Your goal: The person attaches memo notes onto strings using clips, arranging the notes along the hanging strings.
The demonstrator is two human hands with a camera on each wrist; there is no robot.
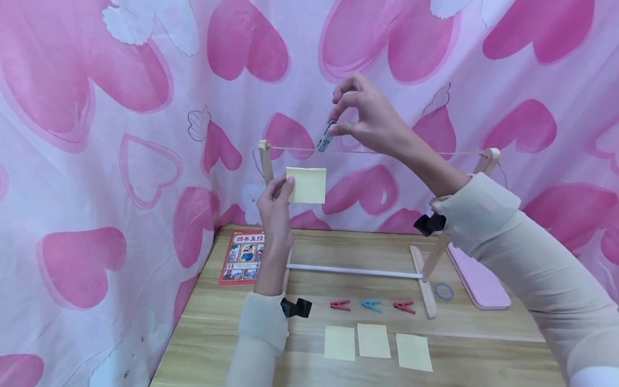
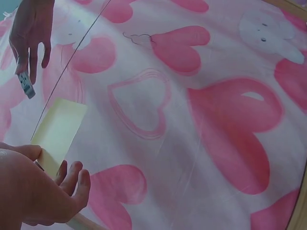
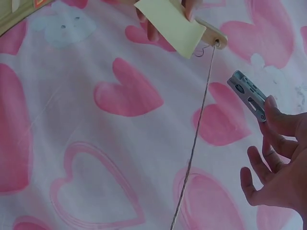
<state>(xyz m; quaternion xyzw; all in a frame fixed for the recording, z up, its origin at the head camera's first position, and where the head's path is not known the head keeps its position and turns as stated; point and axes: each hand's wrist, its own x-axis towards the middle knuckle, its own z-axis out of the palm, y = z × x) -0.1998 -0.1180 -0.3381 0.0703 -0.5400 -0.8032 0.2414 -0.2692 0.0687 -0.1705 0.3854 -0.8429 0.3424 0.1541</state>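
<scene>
My left hand (image 1: 276, 209) pinches a pale yellow sticky note (image 1: 309, 186) by its left edge, thumb in front. The note is held just below a thin string (image 1: 401, 152) stretched between two wooden posts. Between thumb and finger, my right hand (image 1: 369, 115) grips a grey-blue clothespin (image 1: 325, 137), its tip pointing down close to the string. In the right wrist view the clothespin (image 3: 247, 96) stands apart from the note (image 3: 173, 24). From the left wrist view, the note (image 2: 60, 130) tilts upward beneath the other hand.
On the wooden table (image 1: 203, 333) lie a red clothespin (image 1: 340, 305), a blue clothespin (image 1: 371, 305), another red clothespin (image 1: 404, 306) and three yellow notes (image 1: 374, 341). A white rod (image 1: 355, 271) joins the stand's feet. Around it are a comic-style book (image 1: 242, 258), a pink case (image 1: 479, 277) and a ring (image 1: 444, 291).
</scene>
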